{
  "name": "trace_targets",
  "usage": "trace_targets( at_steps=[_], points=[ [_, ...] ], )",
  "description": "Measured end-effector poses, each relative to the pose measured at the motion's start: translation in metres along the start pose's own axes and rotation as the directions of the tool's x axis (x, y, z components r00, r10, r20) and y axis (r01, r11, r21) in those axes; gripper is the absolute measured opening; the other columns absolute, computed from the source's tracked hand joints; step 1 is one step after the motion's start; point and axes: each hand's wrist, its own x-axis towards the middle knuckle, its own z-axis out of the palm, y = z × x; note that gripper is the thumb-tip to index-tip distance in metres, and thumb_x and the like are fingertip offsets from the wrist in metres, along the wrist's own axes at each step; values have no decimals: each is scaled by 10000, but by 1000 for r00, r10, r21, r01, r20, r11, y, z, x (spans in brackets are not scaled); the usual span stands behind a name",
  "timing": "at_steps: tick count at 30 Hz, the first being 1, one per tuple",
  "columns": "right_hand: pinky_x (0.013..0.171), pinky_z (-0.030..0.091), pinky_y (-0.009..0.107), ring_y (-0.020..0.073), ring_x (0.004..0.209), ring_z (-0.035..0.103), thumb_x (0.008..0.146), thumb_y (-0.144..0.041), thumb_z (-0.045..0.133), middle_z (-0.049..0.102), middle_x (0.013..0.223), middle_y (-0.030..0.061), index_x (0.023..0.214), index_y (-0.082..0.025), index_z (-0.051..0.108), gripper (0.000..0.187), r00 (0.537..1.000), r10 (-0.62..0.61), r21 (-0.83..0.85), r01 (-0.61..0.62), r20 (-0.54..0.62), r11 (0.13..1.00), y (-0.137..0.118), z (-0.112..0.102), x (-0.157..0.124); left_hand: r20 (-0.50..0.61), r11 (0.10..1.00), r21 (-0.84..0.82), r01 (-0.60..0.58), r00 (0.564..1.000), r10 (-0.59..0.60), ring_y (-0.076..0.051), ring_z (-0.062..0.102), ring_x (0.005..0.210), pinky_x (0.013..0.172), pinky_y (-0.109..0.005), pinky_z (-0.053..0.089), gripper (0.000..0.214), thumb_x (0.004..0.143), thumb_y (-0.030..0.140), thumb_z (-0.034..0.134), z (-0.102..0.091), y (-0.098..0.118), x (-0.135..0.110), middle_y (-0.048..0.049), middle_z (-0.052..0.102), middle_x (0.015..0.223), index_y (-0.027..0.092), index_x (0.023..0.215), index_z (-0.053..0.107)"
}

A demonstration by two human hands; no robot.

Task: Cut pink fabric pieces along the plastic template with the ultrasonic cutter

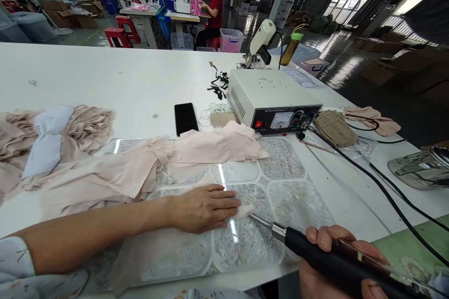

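My left hand [206, 208] lies flat, fingers stretched out, on a thin pale-pink piece of fabric [243, 211] over the patterned, glossy clear mat [252, 247]. In my right hand [336, 247] is a black-handled ultrasonic hand tool [305, 243]. Its narrow metal tip points left and is close to the fabric's edge, just right of my left fingertips; I cannot tell if it touches. A thin metal strip runs along the handle by my right fingers, its kind unclear. Beyond my left hand, stacked pale-pink fabric pieces [217, 145] lie across the mat's far edge.
A white control box [273, 98] with a gauge feeds a black cable [361, 163] along the right side. A phone [185, 118], a tied fabric bundle [49, 135] and a glass jar [421, 168] rest on the white table. Further off, a person [213, 11] sits at a sewing machine.
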Motion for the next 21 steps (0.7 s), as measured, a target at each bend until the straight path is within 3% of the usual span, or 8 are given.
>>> trace_targets(
  at_steps=[10,16,21],
  points=[
    [686,413,445,207,685,414,811,-370,343,330,795,9,961,-297,489,222,997,-50,-122,57,56,991,4,-10,3,-9,998,45,-37,999,38,-247,464,1302,1090,-376,353,332,1008,260,424,-2,1,3,-126,553,1347,98,1265,556],
    [716,425,423,205,716,428,818,-320,365,392,812,21,962,-288,516,211,999,-32,-16,33,43,999,2,-4,4,55,998,-50,-49,997,52,-226,400,1353,1178,-392,202,366,1013,260,372,-2,0,11,-81,512,1397,122,1320,518],
    [724,432,430,214,740,451,857,-345,360,410,833,23,958,-301,510,186,999,7,-86,-3,50,996,-2,-2,3,66,997,-51,-52,996,56,-227,383,1365,1193,-400,173,357,1007,265,388,4,-2,13,-66,518,1393,133,1301,542]
  ],
)
